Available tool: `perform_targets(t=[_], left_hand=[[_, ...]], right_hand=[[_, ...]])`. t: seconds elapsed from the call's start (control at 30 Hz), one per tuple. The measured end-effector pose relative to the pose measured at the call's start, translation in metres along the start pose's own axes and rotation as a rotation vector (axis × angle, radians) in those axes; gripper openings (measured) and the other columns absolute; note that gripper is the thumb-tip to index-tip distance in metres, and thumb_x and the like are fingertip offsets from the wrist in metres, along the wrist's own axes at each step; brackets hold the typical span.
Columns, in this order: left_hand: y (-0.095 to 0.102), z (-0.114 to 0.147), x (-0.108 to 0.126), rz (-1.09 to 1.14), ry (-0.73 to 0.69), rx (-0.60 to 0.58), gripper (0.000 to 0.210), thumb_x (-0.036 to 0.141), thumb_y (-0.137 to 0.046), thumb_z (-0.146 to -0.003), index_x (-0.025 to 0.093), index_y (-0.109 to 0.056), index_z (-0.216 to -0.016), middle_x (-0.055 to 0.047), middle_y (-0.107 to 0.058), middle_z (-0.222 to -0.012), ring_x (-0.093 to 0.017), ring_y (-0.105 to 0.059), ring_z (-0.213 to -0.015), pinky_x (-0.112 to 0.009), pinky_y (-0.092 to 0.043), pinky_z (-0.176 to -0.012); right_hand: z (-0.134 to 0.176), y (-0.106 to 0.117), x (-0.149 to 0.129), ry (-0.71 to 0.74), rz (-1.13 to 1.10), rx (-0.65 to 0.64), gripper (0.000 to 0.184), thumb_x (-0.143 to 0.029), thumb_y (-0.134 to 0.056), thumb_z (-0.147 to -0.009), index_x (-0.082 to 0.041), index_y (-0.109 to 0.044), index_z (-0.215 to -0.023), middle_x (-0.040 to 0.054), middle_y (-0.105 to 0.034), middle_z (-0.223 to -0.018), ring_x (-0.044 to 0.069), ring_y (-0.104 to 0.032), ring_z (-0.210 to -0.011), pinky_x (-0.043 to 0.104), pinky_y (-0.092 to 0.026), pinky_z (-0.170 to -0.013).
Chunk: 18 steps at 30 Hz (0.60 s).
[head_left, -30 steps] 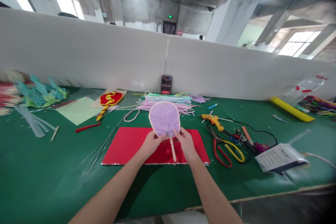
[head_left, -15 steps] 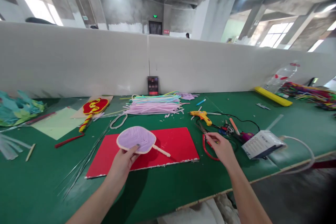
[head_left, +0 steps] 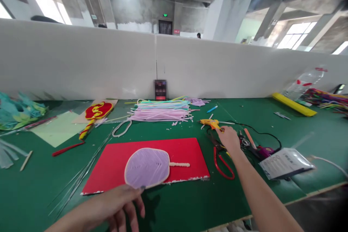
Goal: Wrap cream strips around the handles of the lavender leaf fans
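Observation:
My left hand [head_left: 119, 203] is low at the front with its fingers apart, the thumb tip at the lower edge of a small lilac fan [head_left: 148, 167]. The fan has a pale rim and a twisted pale handle pointing right, over a red board [head_left: 114, 159]. On the right, my right hand [head_left: 230, 138] has its fingers closed around the handle of a yellow hot glue gun [head_left: 211, 123]; the fingertips are partly hidden. Scissors with red handles [head_left: 223, 165] lie beneath that wrist, partly covered by it.
Behind the board lies a heap of pastel pipe cleaners [head_left: 160, 110]; a phone [head_left: 160, 90] leans on the partition. A red and yellow fan [head_left: 99, 110] is at left. On the right are a white box [head_left: 286, 163], a yellow bar [head_left: 293, 104] and a plastic bottle [head_left: 306, 81].
My left hand has let go of the lilac fan, now lower over the board, and moved down. My right hand has left the scissors and moved up to the glue gun.

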<state>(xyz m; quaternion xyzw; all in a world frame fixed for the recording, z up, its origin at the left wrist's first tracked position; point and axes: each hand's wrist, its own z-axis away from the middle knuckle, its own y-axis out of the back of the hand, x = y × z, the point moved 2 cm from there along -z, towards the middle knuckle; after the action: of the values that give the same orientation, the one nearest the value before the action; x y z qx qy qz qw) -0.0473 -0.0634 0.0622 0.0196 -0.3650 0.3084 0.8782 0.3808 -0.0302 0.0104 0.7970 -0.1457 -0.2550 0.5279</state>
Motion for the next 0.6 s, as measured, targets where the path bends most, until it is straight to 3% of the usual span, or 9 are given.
perform_targets(t=[0.1, 0.17, 0.3, 0.4, 0.6], left_hand=[[-0.004, -0.005, -0.004, -0.078, 0.012, -0.007, 0.048, 0.06, -0.038, -0.075, 0.016, -0.058, -0.072, -0.012, -0.068, -0.068, -0.02, -0.061, -0.047, -0.028, -0.043, -0.042], [-0.004, -0.013, -0.005, -0.088, -0.068, 0.038, 0.043, 0.057, -0.042, -0.075, 0.017, -0.057, -0.073, -0.009, -0.068, -0.066, -0.019, -0.061, -0.053, -0.026, -0.043, -0.046], [0.002, -0.026, 0.0, -0.233, -0.348, 0.267, 0.034, 0.046, -0.041, -0.079, 0.017, -0.056, -0.074, -0.003, -0.065, -0.065, -0.015, -0.059, -0.062, -0.022, -0.043, -0.057], [0.008, -0.034, 0.005, -0.372, -0.474, 0.411, 0.033, 0.042, -0.038, -0.082, 0.017, -0.056, -0.07, -0.002, -0.064, -0.069, -0.014, -0.057, -0.065, -0.022, -0.042, -0.062], [0.01, -0.047, 0.0, -0.255, -0.469, 0.441, 0.03, 0.04, -0.038, -0.081, 0.017, -0.055, -0.072, -0.001, -0.061, -0.066, -0.012, -0.056, -0.058, -0.02, -0.04, -0.053]], right_hand=[[-0.01, -0.014, -0.003, -0.073, 0.079, -0.071, 0.042, -0.046, -0.04, -0.08, -0.012, -0.058, -0.096, 0.0175, -0.06, -0.091, 0.029, -0.057, -0.085, 0.037, -0.041, -0.069], [-0.012, -0.022, -0.002, -0.097, 0.098, -0.084, 0.042, -0.048, -0.037, -0.082, -0.014, -0.057, -0.096, 0.0159, -0.06, -0.089, 0.028, -0.057, -0.083, 0.036, -0.041, -0.067], [-0.012, -0.032, 0.005, -0.062, 0.113, -0.04, 0.04, -0.044, -0.032, -0.085, -0.014, -0.055, -0.096, 0.014, -0.06, -0.089, 0.027, -0.057, -0.083, 0.034, -0.04, -0.067], [-0.011, -0.036, 0.008, -0.032, 0.108, -0.009, 0.039, -0.042, -0.031, -0.086, -0.011, -0.055, -0.094, 0.0157, -0.06, -0.09, 0.028, -0.056, -0.085, 0.034, -0.039, -0.067], [-0.009, -0.038, 0.012, -0.092, 0.003, -0.02, 0.046, -0.044, -0.024, -0.087, -0.011, -0.054, -0.097, 0.017, -0.061, -0.088, 0.028, -0.058, -0.082, 0.034, -0.04, -0.066]])
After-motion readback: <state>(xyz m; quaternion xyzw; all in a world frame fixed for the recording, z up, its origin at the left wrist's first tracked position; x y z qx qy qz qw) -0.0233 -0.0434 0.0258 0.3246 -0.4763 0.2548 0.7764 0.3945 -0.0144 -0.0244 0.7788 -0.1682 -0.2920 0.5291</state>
